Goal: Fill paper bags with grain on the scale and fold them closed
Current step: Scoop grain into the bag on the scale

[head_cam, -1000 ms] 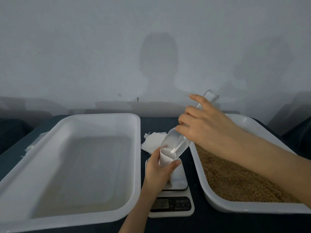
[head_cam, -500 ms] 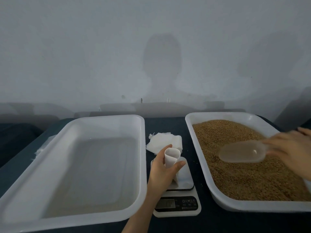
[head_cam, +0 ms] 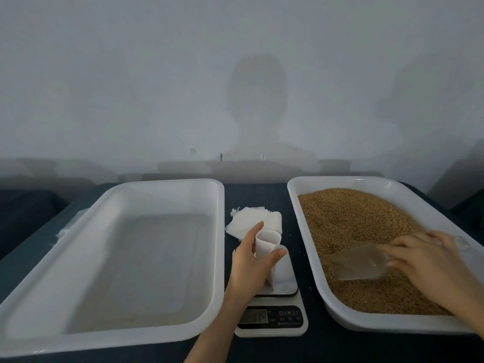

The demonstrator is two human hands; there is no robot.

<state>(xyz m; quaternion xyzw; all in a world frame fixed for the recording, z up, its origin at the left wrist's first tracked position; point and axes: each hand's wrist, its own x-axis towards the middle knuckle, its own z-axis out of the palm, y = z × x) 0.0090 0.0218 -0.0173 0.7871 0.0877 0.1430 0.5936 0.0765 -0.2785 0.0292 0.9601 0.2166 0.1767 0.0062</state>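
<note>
A small white paper bag [head_cam: 265, 247] stands upright with its mouth open on the scale [head_cam: 285, 273], and my left hand [head_cam: 248, 265] is wrapped around it. My right hand [head_cam: 424, 260] grips the handle of a clear plastic scoop [head_cam: 358, 263], whose mouth lies low in the brown grain [head_cam: 348, 221] that fills the white tray [head_cam: 296, 195] on the right. The scale's dark display panel [head_cam: 269, 317] faces me, its reading too dim to make out.
A large white tray [head_cam: 162, 183] with nothing in it sits on the left. A stack of flat white paper bags [head_cam: 243, 221] lies behind the scale between the two trays. All of it rests on a dark tabletop [head_cam: 255, 195] against a plain wall.
My right hand has carried the scoop from above the bag's mouth over to the right tray and lowered it into the grain. My left hand has kept hold of the bag.
</note>
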